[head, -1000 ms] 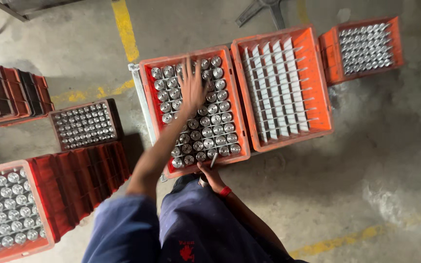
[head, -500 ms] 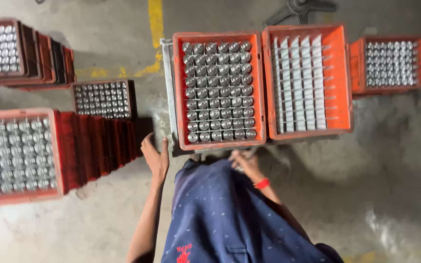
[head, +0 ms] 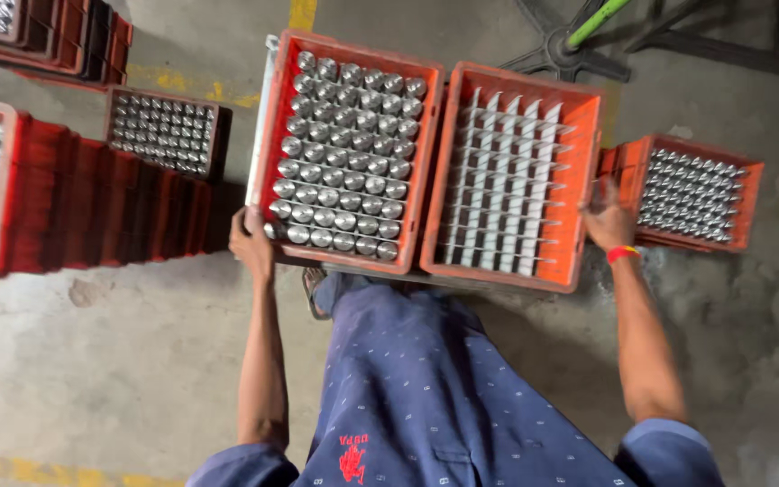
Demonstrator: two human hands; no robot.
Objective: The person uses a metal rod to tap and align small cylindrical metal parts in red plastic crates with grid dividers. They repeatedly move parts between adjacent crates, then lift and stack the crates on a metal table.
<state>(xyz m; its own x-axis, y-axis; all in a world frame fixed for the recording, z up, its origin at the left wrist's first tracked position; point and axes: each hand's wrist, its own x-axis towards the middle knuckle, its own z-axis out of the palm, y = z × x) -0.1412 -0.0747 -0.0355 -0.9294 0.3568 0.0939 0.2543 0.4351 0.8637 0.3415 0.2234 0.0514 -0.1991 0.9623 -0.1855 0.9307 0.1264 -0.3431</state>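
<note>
— Concrete floor (head: 92,361), stained, with yellow paint lines. What sits on it?

— Two orange crates side by side. The full crate (head: 274,135) holds rows of shiny metal caps; the divider crate (head: 583,180) holds only white partitions.

— And the hands?

— The left hand (head: 252,242) grips the full crate's near-left corner. The right hand (head: 608,219) clasps the divider crate's right edge.

— Around them?

— A smaller crate (head: 750,194) sits just right, and red stacks (head: 92,207) stand to the left.
</note>
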